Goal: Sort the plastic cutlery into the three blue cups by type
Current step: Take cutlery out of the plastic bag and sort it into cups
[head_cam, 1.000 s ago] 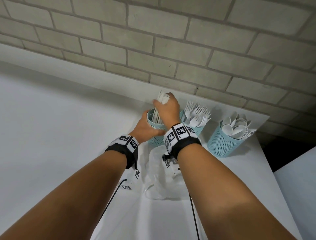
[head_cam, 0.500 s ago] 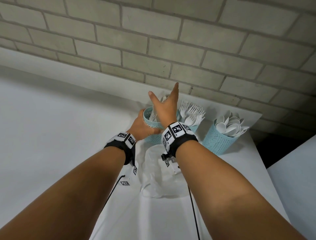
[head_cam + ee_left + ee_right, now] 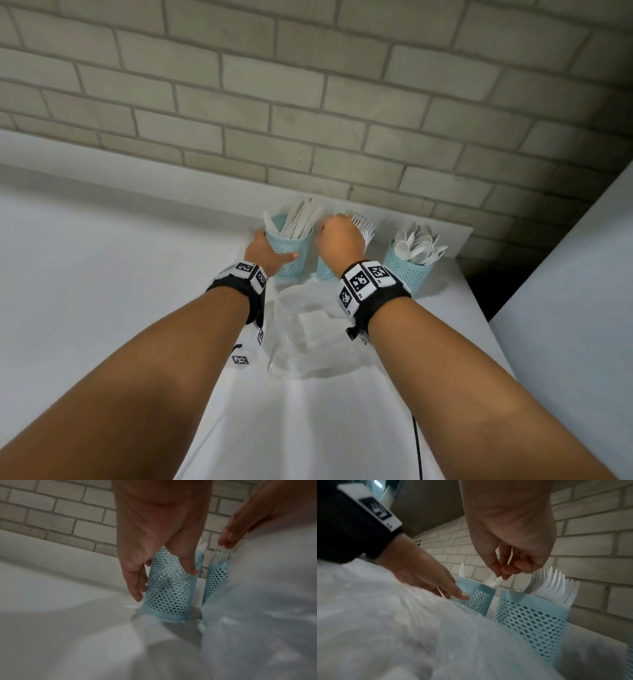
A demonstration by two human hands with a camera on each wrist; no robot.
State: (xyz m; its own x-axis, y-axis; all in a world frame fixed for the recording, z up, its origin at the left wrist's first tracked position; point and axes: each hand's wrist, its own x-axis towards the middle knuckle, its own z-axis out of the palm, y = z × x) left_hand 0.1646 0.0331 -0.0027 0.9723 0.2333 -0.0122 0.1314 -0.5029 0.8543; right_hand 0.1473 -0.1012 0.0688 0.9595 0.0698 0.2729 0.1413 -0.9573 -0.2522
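Three blue mesh cups stand in a row at the back of the white table (image 3: pixel 102 274). The left cup (image 3: pixel 291 260) holds white knives (image 3: pixel 301 219), the middle cup (image 3: pixel 325 272) holds forks (image 3: pixel 364 224), and the right cup (image 3: pixel 406 270) holds spoons (image 3: pixel 419 245). My left hand (image 3: pixel 269 250) grips the knife cup, thumb on its front and fingers round its left side. My right hand (image 3: pixel 339 236) hangs over the gap between the knife cup and the fork cup. Its fingers (image 3: pixel 505 573) droop loosely just above the cutlery tips, and I see nothing held in them.
A crumpled clear plastic bag (image 3: pixel 308 335) lies just in front of the cups, under my wrists. The brick wall (image 3: pixel 308 102) rises right behind the cups. The table's right edge (image 3: pixel 479 308) drops into a dark gap beside another white surface (image 3: pixel 565 308).
My right hand let go of the bundle of knives in the left cup, spread open, then moved right and drooped over the forks. The left hand kept hold of the knife cup.
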